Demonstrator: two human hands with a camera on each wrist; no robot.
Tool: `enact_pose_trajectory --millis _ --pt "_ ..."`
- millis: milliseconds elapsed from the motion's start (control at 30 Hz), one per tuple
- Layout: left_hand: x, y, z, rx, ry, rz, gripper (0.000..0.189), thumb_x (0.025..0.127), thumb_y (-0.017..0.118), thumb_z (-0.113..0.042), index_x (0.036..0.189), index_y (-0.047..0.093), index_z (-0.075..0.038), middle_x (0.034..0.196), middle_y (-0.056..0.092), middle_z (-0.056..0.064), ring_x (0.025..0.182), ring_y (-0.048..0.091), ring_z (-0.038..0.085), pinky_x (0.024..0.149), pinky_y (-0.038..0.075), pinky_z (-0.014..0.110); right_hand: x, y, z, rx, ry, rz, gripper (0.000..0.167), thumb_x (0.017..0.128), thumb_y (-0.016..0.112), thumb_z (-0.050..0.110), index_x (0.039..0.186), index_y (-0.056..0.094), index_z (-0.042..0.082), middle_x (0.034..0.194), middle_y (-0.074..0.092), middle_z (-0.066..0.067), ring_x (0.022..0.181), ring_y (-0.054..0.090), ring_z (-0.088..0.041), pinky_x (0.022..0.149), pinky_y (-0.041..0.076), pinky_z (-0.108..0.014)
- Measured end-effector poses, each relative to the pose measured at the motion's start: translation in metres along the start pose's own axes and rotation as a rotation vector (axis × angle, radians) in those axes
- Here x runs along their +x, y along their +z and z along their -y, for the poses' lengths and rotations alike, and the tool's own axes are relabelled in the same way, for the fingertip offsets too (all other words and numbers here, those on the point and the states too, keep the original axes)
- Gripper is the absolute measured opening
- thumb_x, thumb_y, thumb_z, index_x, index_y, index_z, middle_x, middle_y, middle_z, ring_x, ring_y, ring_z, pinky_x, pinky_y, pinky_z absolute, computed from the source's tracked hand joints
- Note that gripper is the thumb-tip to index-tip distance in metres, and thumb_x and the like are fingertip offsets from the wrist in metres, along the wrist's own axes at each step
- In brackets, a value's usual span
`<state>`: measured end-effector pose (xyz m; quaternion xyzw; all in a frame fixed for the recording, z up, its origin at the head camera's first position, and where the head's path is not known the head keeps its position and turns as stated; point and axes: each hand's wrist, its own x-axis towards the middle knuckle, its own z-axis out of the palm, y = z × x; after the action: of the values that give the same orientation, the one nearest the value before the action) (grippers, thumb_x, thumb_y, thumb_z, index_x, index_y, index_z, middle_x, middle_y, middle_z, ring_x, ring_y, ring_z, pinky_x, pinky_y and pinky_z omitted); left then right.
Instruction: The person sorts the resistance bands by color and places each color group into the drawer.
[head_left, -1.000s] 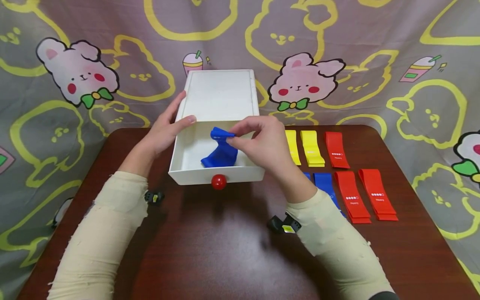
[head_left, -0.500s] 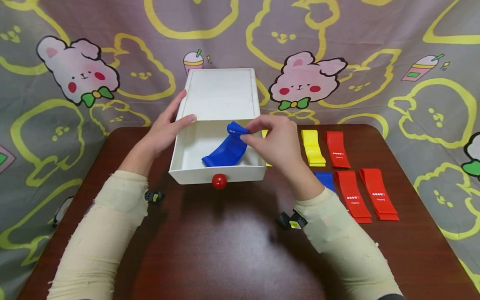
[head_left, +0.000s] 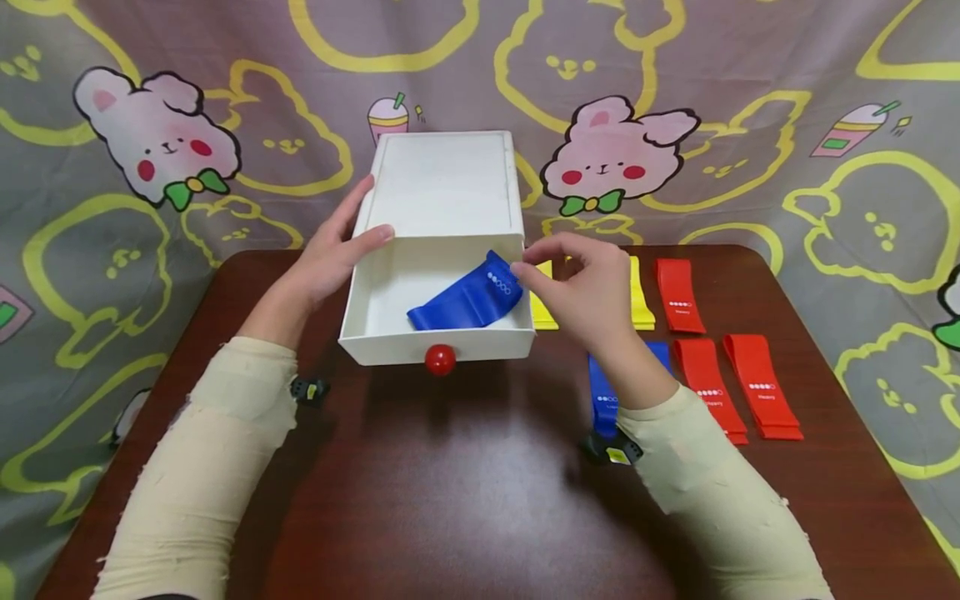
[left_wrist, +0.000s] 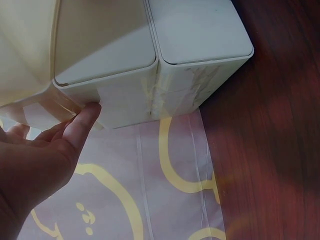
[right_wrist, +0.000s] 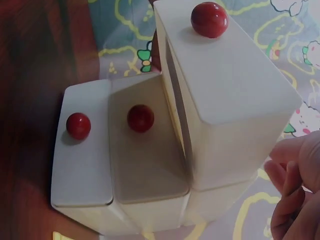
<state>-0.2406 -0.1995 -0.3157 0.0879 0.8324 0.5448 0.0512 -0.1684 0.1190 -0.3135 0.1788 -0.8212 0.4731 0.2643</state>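
A blue resistance band (head_left: 468, 296) with white dots lies stretched across the pulled-out white drawer (head_left: 386, 292). Thumb and index finger of my right hand (head_left: 581, 287) appear to pinch its raised right corner at the drawer's right wall; the exact contact is small and partly hidden. My left hand (head_left: 326, 250) rests against the left side of the white drawer unit (head_left: 446, 183), with its thumb on the front edge of the top. In the left wrist view, straight fingers touch the unit's side. A red knob (head_left: 440, 360) sits on the drawer front.
Yellow bands (head_left: 641, 300), red bands (head_left: 763, 387) and a blue band (head_left: 602, 396) lie on the brown table (head_left: 465, 500) to the right. Two lower drawers with red knobs (right_wrist: 140, 118) are shut under the pulled-out one. A patterned cloth (head_left: 450, 67) hangs behind.
My right hand has moved right, drawing the blue band's end toward the drawer's right wall. The band now lies flatter with its dots showing. The left hand has stayed in place.
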Motion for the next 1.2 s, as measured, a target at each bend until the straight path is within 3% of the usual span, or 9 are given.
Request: enact_pose_trajectory --millis 200,433,700,933,1100,1200 --pt "0.000 -0.002 0.001 0.013 -0.006 -0.004 0.082 0.093 0.066 -0.047 0.158 0.015 -0.047 0.162 0.022 0.005 0.130 0.041 0.031 0.102 0.040 0.054 -0.003 -0.009 -0.005 0.003 -0.044 -0.034 0.021 0.085 0.082 0.023 0.098 0.078 0.008 0.092 0.073 0.003 0.055 0.047 -0.012 0.052 0.042 -0.025" --pt "0.000 -0.002 0.004 0.006 -0.002 -0.002 0.081 0.093 0.066 -0.046 0.158 0.016 -0.047 0.160 0.025 0.006 0.128 0.043 0.031 0.101 0.041 0.054 -0.011 -0.025 -0.007 0.093 0.062 -0.017 0.015 0.086 0.080 0.015 0.099 0.078 0.007 0.090 0.072 0.001 0.047 0.040 -0.017 0.043 0.034 -0.025" --pt "0.000 -0.001 0.003 0.002 0.010 0.004 0.081 0.094 0.065 -0.045 0.158 0.015 -0.046 0.159 0.027 0.008 0.126 0.045 0.031 0.100 0.042 0.053 -0.019 -0.042 0.005 0.078 0.108 -0.019 0.014 0.085 0.077 0.001 0.097 0.074 -0.006 0.090 0.071 -0.013 0.047 0.036 -0.017 0.045 0.033 -0.022" --pt "-0.001 -0.001 0.002 0.010 0.008 0.004 0.080 0.094 0.064 -0.045 0.158 0.015 -0.047 0.159 0.027 0.008 0.126 0.045 0.032 0.099 0.043 0.054 -0.028 -0.052 -0.011 0.086 0.174 0.008 0.014 0.086 0.078 0.004 0.098 0.074 -0.002 0.094 0.071 -0.013 0.045 0.039 -0.016 0.044 0.035 -0.023" --pt "-0.002 0.000 0.000 0.009 0.009 0.009 0.080 0.095 0.064 -0.043 0.158 0.015 -0.046 0.160 0.026 0.008 0.126 0.044 0.033 0.100 0.043 0.055 -0.034 -0.056 -0.022 0.086 0.207 0.022 0.015 0.085 0.077 0.000 0.099 0.073 -0.007 0.095 0.071 -0.019 0.044 0.039 -0.016 0.043 0.035 -0.022" --pt "-0.002 0.000 0.000 0.008 0.010 0.011 0.080 0.095 0.064 -0.042 0.158 0.015 -0.046 0.160 0.026 0.008 0.127 0.044 0.033 0.100 0.042 0.055 -0.039 -0.056 -0.038 0.061 0.225 0.034 0.017 0.085 0.078 0.001 0.101 0.073 -0.005 0.097 0.071 -0.018 0.044 0.039 -0.016 0.042 0.035 -0.023"
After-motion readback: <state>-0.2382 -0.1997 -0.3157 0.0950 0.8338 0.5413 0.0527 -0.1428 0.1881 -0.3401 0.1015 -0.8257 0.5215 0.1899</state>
